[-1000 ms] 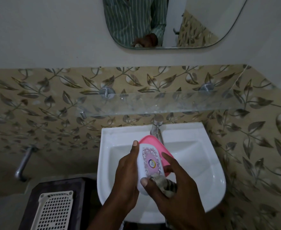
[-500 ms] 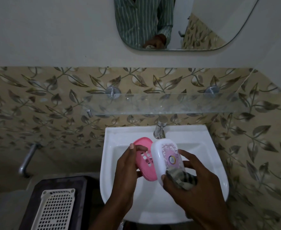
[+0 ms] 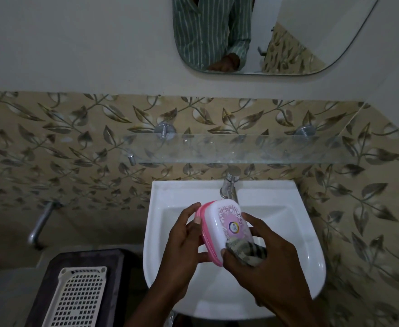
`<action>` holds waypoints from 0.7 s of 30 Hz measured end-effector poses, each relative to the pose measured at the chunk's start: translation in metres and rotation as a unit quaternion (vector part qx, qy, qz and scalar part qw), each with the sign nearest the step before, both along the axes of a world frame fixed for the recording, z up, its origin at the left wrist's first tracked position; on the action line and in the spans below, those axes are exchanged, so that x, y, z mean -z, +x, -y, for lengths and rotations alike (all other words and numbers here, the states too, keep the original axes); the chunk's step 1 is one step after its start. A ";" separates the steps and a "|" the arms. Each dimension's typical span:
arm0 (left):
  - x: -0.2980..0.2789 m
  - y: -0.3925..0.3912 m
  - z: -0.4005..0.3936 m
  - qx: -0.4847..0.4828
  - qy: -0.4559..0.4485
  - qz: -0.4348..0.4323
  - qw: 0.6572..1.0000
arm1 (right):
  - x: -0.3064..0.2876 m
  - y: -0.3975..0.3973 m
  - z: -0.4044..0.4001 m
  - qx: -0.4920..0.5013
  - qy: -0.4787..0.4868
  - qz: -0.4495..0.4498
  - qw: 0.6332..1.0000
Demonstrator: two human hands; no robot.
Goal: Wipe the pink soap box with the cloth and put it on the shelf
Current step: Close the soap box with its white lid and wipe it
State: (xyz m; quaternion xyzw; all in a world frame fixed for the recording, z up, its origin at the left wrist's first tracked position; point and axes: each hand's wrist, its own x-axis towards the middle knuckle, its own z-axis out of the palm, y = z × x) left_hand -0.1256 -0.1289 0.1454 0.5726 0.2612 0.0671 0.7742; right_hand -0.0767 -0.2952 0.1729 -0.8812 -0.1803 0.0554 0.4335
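Since the earlier frame the white lid has closed back over the pink base; the two halves, then held apart, now sit together. The white washbasin [image 3: 276, 232] lies beneath; the glass shelf [image 3: 252, 149] stands at twelve o'clock, bare. The pink soap box [image 3: 219, 230] hangs tilted over the bowl. The right hand [image 3: 264, 263] curls over its lid, pinning the striped cloth [image 3: 248, 252] at five o'clock; the left hand [image 3: 184, 244] pinches the rim at nine o'clock. Risk, as judged: the lid may be unlatched; wiping pressure could part it and drop a half into the bowl.
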 end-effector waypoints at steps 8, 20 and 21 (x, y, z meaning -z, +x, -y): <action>0.001 -0.002 0.001 0.008 -0.019 0.000 1.000 | 0.001 0.001 -0.001 -0.014 -0.010 0.003 1.000; -0.011 0.004 0.003 -0.065 -0.057 -0.041 0.995 | -0.004 0.005 0.002 -0.084 -0.017 0.028 0.996; -0.013 0.005 0.004 -0.074 -0.069 -0.036 0.994 | -0.006 0.006 0.002 -0.077 -0.001 0.024 0.997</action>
